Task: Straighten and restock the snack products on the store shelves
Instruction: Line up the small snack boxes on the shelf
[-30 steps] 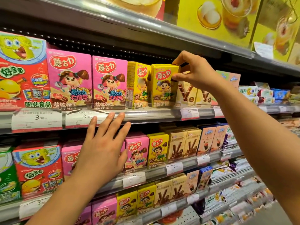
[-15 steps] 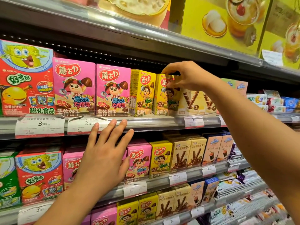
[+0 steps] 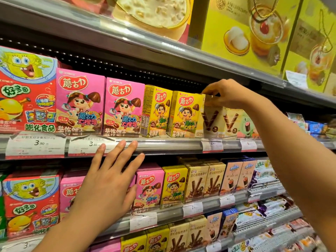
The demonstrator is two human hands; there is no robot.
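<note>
Nearest, the left hand [image 3: 107, 184] is raised before the middle shelf, fingers straight and spread, grasping nothing; its fingertips [image 3: 133, 144] reach up to the price rail [image 3: 163, 144] of the shelf above, in front of a pink snack box [image 3: 149, 188]. Whether they touch the rail I cannot tell.

Farther back and to the right, the right hand [image 3: 224, 94] reaches across to the upper shelf and pinches the top right corner of a yellow snack box [image 3: 185, 115] between thumb and fingers. That box stands upright at the shelf's front edge, just beside a second yellow box [image 3: 157, 110] on its left and cream wafer-stick boxes [image 3: 221, 121] on its right.

Further left on the same shelf stand two pink boxes [image 3: 80, 100] and a red cartoon box [image 3: 27, 90]. Above, on the top shelf, sit large yellow gift boxes [image 3: 241, 30].
</note>
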